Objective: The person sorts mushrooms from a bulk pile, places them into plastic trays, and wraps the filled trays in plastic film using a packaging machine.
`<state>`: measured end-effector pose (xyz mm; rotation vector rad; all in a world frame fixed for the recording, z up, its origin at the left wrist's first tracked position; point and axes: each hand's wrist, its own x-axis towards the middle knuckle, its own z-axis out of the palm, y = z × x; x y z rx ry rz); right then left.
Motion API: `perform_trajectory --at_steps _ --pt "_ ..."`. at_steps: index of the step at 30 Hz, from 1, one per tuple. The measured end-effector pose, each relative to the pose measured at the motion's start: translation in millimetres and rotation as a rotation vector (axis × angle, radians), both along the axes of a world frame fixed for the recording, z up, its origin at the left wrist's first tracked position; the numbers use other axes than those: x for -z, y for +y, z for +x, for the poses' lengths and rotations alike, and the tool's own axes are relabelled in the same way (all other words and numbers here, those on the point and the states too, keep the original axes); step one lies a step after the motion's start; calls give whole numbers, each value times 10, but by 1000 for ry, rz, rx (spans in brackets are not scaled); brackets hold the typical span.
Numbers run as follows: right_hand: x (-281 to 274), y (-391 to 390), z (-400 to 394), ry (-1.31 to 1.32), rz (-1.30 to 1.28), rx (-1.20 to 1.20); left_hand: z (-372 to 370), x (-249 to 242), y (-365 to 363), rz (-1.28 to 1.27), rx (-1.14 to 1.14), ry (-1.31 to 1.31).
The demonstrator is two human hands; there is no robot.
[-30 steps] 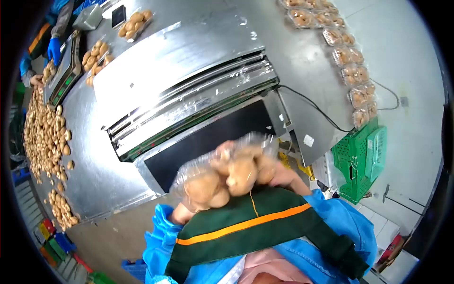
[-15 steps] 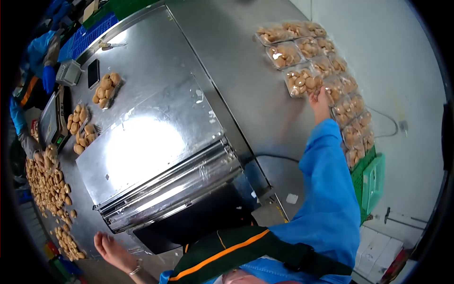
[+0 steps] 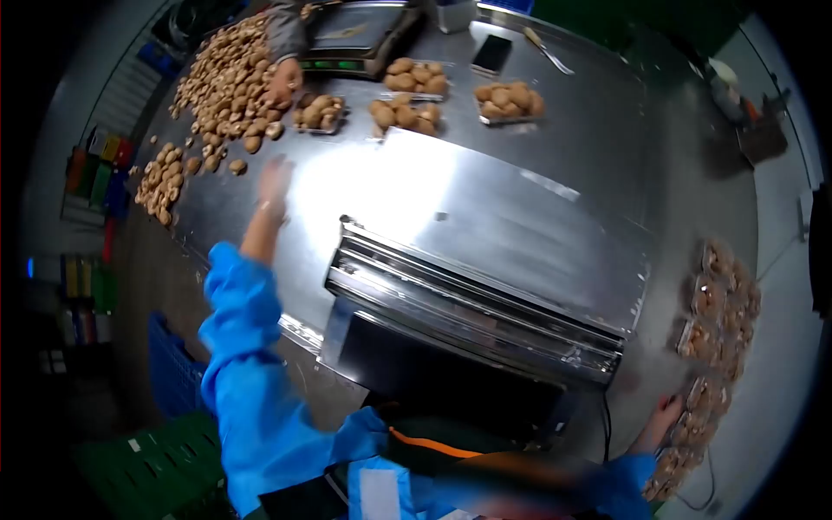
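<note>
My left hand [image 3: 275, 186], smeared by motion, is stretched over the steel table just below a tray of mushrooms [image 3: 319, 113] and right of loose mushrooms [image 3: 237, 166]. Whether its fingers are apart cannot be seen. At the lower right, my right hand [image 3: 666, 414] is beside the wrapped mushroom packs [image 3: 704, 394]; its fingers are small and blurred, so their grip is unclear. Three more filled trays stand at the top: one [image 3: 416, 78] by the scale, one [image 3: 404, 116] below it, and one [image 3: 510, 102] further right.
The wrapping machine [image 3: 468, 303] lies between my arms. A scale [image 3: 355, 39], a phone [image 3: 492, 54] and a knife [image 3: 548, 50] are at the far side. A co-worker's hand [image 3: 284, 82] touches the mushroom heap [image 3: 227, 78]. Green crates [image 3: 152, 464] stand lower left.
The view has swung left. My left hand has moved forward from the near table edge to over the table by the trays. My right hand is still beside the wrapped packs.
</note>
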<state>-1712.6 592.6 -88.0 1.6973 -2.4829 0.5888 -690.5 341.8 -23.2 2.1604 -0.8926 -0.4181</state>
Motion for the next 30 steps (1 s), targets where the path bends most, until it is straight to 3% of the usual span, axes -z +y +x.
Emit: perform_trajectory --at_steps 1,2,3,4,5,7,9,12,13,19,21,23,25,28,30 --pt "-98 205 292 -135 25 91 -157 -156 -228 130 -181 239" --pt "-200 434 700 -172 -169 35 142 129 -428 165 -267 108" --pt "-147 777 674 -139 -123 73 399 432 -640 196 -348 -17" --pt "-265 1127 729 -324 44 287 524 390 -754 171 -356 -45" --pt "-294 1463 938 -415 -194 362 565 305 -846 153 -360 -66" --pt "-204 2540 200 -1251 -584 732 971 571 -1143 230 -290 -136" --pt "-775 2563 1240 -1092 -475 996 1108 631 -1318 35 -339 -99" --pt "-1119 2511 1997 -1071 -452 1141 1641 1253 -1658 -6 -251 -261" --pt "-1197 2497 2138 -1081 -450 1161 1633 1292 -1662 -21 -238 -113" --pt "-1499 2021 2243 -1216 -528 1003 1453 883 -1392 -84 -133 705" --pt "-1542 1631 2308 -1290 -546 893 1436 979 -1402 -310 -189 893" --pt "-1585 1171 2489 -1388 -543 764 1484 1181 -1431 -305 -244 899" --pt "-1810 669 2995 -1526 -364 634 1305 1069 -1331 -431 -356 968" --pt "-1780 315 3242 -1566 -437 595 1228 911 -1174 -457 -434 954" --pt "-1786 262 3315 -1558 -424 588 1332 1130 -1243 -442 -464 935"
